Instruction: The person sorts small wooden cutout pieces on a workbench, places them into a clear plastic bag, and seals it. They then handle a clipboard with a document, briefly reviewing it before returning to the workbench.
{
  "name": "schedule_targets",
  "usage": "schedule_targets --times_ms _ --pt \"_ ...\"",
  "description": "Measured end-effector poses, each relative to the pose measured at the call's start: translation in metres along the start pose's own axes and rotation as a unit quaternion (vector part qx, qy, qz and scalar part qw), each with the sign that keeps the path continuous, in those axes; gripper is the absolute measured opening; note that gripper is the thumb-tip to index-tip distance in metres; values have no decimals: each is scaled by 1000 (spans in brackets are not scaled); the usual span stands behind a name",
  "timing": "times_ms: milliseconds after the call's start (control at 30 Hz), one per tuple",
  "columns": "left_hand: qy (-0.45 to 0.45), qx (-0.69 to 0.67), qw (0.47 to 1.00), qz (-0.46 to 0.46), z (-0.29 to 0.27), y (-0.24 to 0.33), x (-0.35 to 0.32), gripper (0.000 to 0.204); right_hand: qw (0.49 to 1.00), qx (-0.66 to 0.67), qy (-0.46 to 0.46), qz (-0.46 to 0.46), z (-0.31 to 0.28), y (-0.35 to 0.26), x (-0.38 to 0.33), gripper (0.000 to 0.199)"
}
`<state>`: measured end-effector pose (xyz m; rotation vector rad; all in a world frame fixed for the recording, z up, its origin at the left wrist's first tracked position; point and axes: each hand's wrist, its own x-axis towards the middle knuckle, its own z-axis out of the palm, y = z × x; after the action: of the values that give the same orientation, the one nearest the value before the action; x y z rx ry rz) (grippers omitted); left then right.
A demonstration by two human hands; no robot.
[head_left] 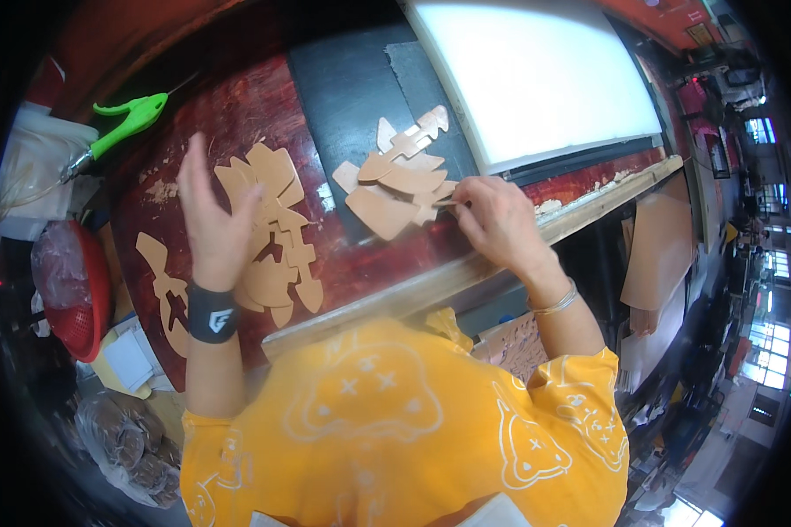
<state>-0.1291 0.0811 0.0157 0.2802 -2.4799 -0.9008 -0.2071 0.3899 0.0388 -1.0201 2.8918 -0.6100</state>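
Head view, the only one here: your left hand (pixel 215 220) hovers open over the bigger spread of tan leather cut-outs (pixel 272 237) at about 9 o'clock on the dark red worktop (pixel 237 114), fingers spread and blurred. It seems to have hold of nothing, though I can't tell for sure. Your right hand (pixel 497 220) is at roughly 2 o'clock from there, its grip pinched onto the edge of one flat piece at the right side of the second pile (pixel 395 180), which sits on a dark mat (pixel 343 79).

Progress-wise, my guess is you're mid-sort: two loose heaps, plus one long piece (pixel 163 285) off alone at 8 o'clock. Nothing's neatly stacked yet, so plenty is left.

The pieces look thin, flat and stiff, with notched, arrow-like outlines. A green-handled tool (pixel 127 119) lies at 11 o'clock, untouched.
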Motion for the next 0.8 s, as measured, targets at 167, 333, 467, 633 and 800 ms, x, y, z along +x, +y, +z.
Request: schedule_targets --times_ms 167,333,467,633,800 --pt "-188 -47 948 253 28 77 -3 72 994 -52 -92 -38 -60 -44 28 12" --pt "-341 -323 881 62 11 76 9 33 954 71 -262 -127 -89 -64 64 16" --pt "-497 -474 708 -167 -25 37 8 28 779 471 -414 -18 -35 -50 105 40" --pt "-376 -568 673 -288 -37 -4 -17 37 379 813 -431 96 59 -52 97 87" --pt "-361 -606 625 -334 -48 -25 -40 41 536 757 -362 97 69 -69 94 60"
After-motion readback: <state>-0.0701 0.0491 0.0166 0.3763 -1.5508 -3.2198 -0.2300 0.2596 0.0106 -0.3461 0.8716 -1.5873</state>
